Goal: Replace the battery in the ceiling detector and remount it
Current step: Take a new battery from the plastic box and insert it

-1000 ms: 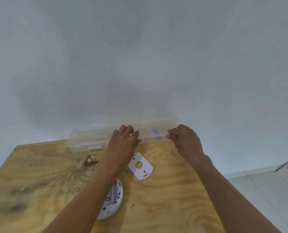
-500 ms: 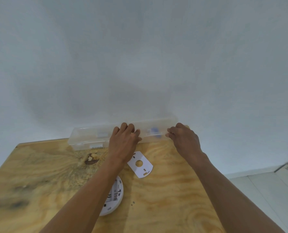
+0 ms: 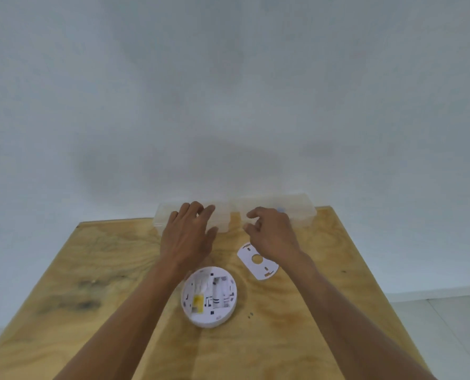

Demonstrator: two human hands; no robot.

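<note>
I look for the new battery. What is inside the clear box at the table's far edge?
Through the clear box only one small blue thing shows. Both hands, left hand and right hand, cover parts of it; no battery is recognizable.

Tabletop (image 3: 297, 338): grained plywood, matt. Box (image 3: 297, 212) at far edge: clear plastic. Detector (image 3: 209, 297), plate (image 3: 257, 260): white plastic, smooth.
</note>
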